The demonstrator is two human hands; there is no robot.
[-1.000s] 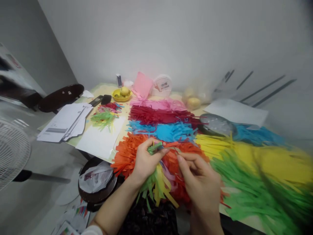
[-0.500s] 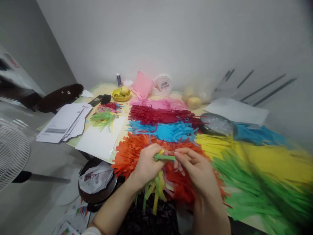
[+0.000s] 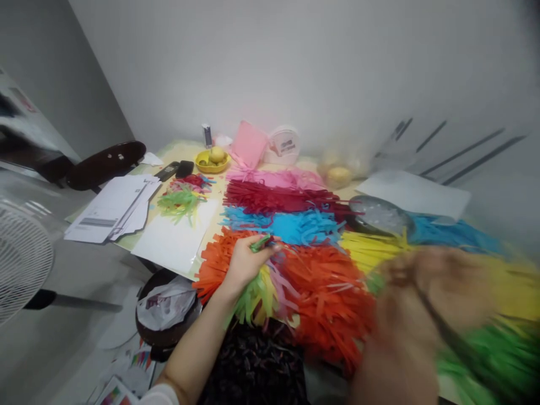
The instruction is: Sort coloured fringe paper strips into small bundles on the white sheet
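Note:
My left hand is closed around a small bundle of paper strips in green, yellow and pink. A folded green end pokes out above the fist, and the loose ends hang below. My right hand is over the yellow fringed paper and green fringed paper on the right. Motion smears its fingers, and I cannot make out whether they hold anything. Orange fringed paper lies beneath and beside my left hand. Beyond it are blue fringed paper and dark red fringed paper.
A finished-looking pile of small tassels lies near a white sheet and stacked papers. Farther back are a yellow bowl of fruit and a white tub. A fan stands at left, beside a stool with a plastic bag.
My right hand has left the bundle and swung right, over the yellow and green paper. My left hand keeps the strips and has shifted slightly left and up.

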